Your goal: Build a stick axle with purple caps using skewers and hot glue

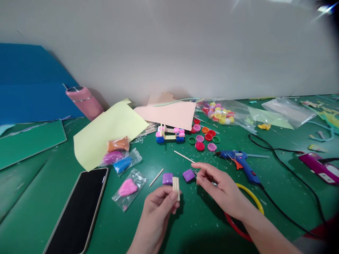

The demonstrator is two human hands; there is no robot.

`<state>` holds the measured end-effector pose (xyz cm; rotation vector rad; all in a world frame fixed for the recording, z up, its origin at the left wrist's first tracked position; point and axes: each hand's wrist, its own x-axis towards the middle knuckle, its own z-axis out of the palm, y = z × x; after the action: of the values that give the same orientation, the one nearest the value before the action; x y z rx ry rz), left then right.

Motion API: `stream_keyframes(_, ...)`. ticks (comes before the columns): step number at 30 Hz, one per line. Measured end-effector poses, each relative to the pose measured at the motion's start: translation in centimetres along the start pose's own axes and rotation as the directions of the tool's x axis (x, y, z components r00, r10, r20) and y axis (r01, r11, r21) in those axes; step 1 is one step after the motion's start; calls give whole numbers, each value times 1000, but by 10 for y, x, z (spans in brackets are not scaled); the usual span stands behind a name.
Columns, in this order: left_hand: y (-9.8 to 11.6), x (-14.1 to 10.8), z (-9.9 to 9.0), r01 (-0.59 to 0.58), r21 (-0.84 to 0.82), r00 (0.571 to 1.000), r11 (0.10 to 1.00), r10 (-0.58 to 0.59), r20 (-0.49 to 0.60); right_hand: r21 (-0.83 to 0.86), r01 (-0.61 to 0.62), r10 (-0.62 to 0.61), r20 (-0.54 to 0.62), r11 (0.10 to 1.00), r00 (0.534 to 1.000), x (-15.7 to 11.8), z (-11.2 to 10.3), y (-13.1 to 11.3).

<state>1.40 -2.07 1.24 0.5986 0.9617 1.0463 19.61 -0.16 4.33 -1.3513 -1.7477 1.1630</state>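
Pinched in my left hand [162, 206] is a small bundle of short wooden sticks [176, 187], held upright. Behind it on the table lies a purple block [167, 178]. My right hand [214, 185] is closed, its fingertips at the near end of a thin wooden stick [183, 156]; a second purple block [188, 175] lies just left of these fingers. Another short stick [156, 177] rests left of the blocks. Farther back stands a small model of sticks with blue and pink pieces [170, 134].
A blue glue gun [242, 163] with its cable and a yellow and red ring [250, 193] lie at the right. Colored caps [200, 146] sit behind. A phone [78, 211], clay packets [128, 187] and a pink bottle [86, 102] are at the left.
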Motion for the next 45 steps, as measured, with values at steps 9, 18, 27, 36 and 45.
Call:
stream_keyframes(9, -1, -1, 0, 53, 52, 992, 997, -59, 116, 11, 100, -101, 203, 995, 974, 9, 9, -13)
stream_keyframes(18, 0, 3, 0, 20, -65, 1000, 998, -21, -12, 297, 33, 48, -262, 954, 964, 2, -22, 10)
stream_keyframes(27, 8, 9, -10, -143, -148, 964, 979, 104, -247, 427, 248, 106, -653, 870, 750, -4, -75, 24)
stream_keyframes(36, 13, 9, -12, -244, -143, 918, 959, 181, -354, -168, -168, 69, -477, 971, 876, -13, -69, 34)
stream_keyframes(45, 10, 9, -11, -210, -131, 927, 969, 156, -340, -401, 25, -125, -226, 916, 966, 1, -35, 14)
